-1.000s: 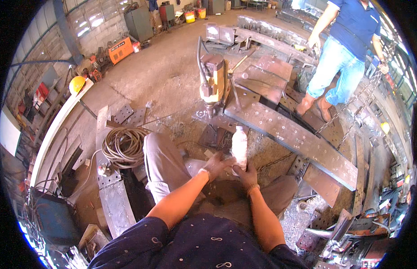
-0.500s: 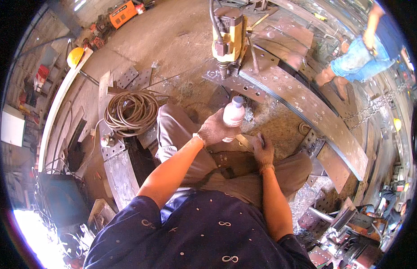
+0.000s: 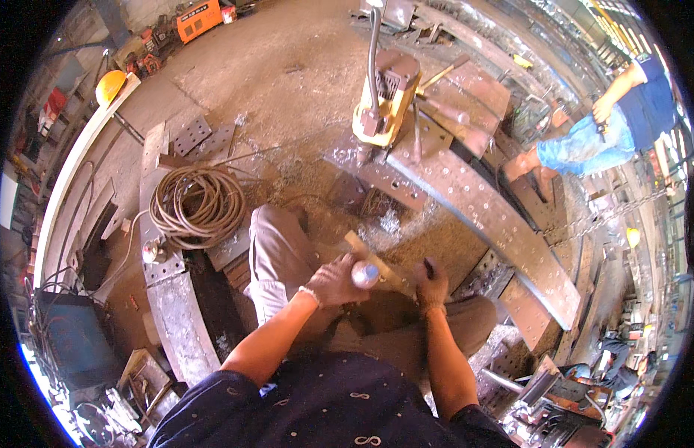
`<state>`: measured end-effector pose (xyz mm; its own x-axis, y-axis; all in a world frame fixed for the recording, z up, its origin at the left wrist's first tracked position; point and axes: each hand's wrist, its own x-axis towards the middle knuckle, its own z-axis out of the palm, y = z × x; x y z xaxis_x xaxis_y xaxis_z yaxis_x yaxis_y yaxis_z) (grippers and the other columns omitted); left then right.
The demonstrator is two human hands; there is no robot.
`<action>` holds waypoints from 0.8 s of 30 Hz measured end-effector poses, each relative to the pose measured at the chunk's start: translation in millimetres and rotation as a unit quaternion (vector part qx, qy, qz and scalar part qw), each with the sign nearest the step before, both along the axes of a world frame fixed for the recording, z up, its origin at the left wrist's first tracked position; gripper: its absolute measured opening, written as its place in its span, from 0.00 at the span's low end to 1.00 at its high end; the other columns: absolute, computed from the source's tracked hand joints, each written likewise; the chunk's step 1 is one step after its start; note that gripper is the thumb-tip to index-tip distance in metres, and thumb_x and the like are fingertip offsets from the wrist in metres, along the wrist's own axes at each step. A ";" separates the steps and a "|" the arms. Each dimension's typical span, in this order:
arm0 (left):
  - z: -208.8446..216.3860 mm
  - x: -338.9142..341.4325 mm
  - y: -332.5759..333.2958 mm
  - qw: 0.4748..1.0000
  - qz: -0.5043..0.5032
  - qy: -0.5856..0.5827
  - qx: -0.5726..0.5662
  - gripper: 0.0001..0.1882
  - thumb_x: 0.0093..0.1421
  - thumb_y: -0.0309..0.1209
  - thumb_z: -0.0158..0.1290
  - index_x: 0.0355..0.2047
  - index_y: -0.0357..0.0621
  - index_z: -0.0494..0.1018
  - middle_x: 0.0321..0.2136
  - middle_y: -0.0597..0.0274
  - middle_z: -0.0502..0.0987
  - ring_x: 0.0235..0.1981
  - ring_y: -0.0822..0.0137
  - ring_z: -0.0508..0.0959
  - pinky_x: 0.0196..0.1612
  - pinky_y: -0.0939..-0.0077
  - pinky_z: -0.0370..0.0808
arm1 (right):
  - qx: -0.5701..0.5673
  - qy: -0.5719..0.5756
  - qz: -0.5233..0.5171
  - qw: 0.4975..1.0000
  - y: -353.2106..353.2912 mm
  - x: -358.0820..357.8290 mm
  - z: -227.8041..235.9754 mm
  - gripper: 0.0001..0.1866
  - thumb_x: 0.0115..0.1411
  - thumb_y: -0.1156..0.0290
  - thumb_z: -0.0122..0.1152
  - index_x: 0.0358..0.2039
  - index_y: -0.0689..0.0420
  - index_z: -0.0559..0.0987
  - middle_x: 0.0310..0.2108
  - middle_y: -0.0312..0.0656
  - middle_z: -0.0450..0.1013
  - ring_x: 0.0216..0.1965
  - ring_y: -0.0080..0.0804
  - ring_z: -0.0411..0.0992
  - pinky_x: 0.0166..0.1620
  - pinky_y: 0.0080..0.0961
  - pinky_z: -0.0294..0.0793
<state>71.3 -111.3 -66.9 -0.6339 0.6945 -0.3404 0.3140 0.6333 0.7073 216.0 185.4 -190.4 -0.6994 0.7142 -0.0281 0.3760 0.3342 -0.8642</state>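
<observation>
My left hand (image 3: 333,282), in a brown knit glove, grips a small plastic bottle (image 3: 366,275) over my lap. The bottle's pale cap end points up toward me, so most of its body is hidden. To its right is my right hand (image 3: 433,285), also gloved and with fingers curled. A dark bit shows at its fingertips; what it holds I cannot make out. A flat wooden strip (image 3: 369,256) slants between the two hands, its lower end near my right hand. Ahead, a yellow drilling machine (image 3: 384,104) stands on a drilled steel plate (image 3: 466,198).
A coiled hose (image 3: 198,205) lies to the left beside steel plates. A yellow hard hat (image 3: 111,88) rests on a long pale beam (image 3: 67,183). At the right another person (image 3: 601,138) stands near a chain (image 3: 608,213). An orange machine (image 3: 199,20) sits at the far left.
The bottle has come down toward my lap and tipped its cap toward me. The wooden strip shows more fully. My view has shifted, and the other person's arm has moved.
</observation>
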 end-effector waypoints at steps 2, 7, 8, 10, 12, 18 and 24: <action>-3.3 -1.9 -16.9 1.000 -0.008 0.001 -0.028 0.54 0.52 0.58 0.76 0.71 0.47 0.65 0.64 0.40 0.77 0.67 0.40 0.77 0.68 0.48 0.76 | 0.067 0.029 0.015 0.997 19.1 -40.0 51.7 0.22 0.70 0.65 0.72 0.59 0.65 0.82 0.52 0.50 0.84 0.55 0.37 0.82 0.59 0.33 0.80; 62.9 -33.5 -9.9 0.973 -0.057 -0.147 -0.167 0.52 0.56 0.54 0.73 0.73 0.46 0.61 0.60 0.33 0.80 0.65 0.37 0.79 0.66 0.45 0.76 | 0.398 0.146 0.052 0.904 89.6 -178.9 218.6 0.23 0.72 0.74 0.64 0.67 0.61 0.78 0.61 0.56 0.80 0.63 0.49 0.80 0.65 0.46 0.79; 16.6 -27.2 -31.4 0.996 -0.066 -0.045 -0.039 0.49 0.58 0.54 0.72 0.70 0.43 0.63 0.58 0.30 0.81 0.64 0.35 0.79 0.65 0.45 0.77 | 0.429 0.162 0.081 0.885 90.4 -211.2 257.0 0.26 0.69 0.76 0.62 0.67 0.59 0.77 0.63 0.55 0.79 0.63 0.54 0.78 0.66 0.47 0.78; -10.6 -41.5 -41.5 0.995 -0.084 -0.049 -0.005 0.39 0.64 0.49 0.66 0.68 0.41 0.68 0.59 0.32 0.80 0.64 0.36 0.79 0.66 0.47 0.77 | 0.497 0.161 0.131 0.843 108.7 -264.7 310.6 0.31 0.65 0.80 0.60 0.69 0.57 0.76 0.67 0.55 0.75 0.68 0.58 0.73 0.70 0.50 0.74; -21.7 -57.4 -47.4 0.994 -0.098 -0.051 0.023 0.30 0.70 0.44 0.61 0.66 0.40 0.72 0.61 0.34 0.79 0.64 0.37 0.79 0.66 0.48 0.77 | 0.544 0.111 0.169 0.815 126.9 -317.6 332.1 0.35 0.61 0.82 0.60 0.71 0.55 0.75 0.73 0.53 0.69 0.75 0.56 0.65 0.76 0.50 0.65; 10.8 -118.4 -31.0 0.996 0.046 -0.043 0.067 0.22 0.72 0.39 0.58 0.63 0.46 0.77 0.59 0.41 0.82 0.64 0.40 0.80 0.65 0.51 0.77 | 0.614 -0.172 0.232 0.734 178.4 -440.9 321.8 0.39 0.64 0.70 0.69 0.75 0.45 0.72 0.82 0.45 0.54 0.82 0.51 0.53 0.82 0.48 0.55; -9.8 -160.9 8.7 0.978 0.181 -0.052 0.095 0.21 0.70 0.40 0.63 0.60 0.47 0.79 0.51 0.45 0.86 0.56 0.41 0.85 0.59 0.53 0.81 | 0.469 -0.241 0.250 0.812 190.4 -477.6 231.5 0.31 0.73 0.52 0.61 0.74 0.43 0.74 0.80 0.45 0.62 0.83 0.49 0.54 0.79 0.67 0.55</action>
<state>-89.6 -102.6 -76.7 -0.8180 0.4886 -0.3036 0.0134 0.5438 0.8391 -261.6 375.8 41.1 -0.9775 0.2107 0.0079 0.2107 0.9753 0.0660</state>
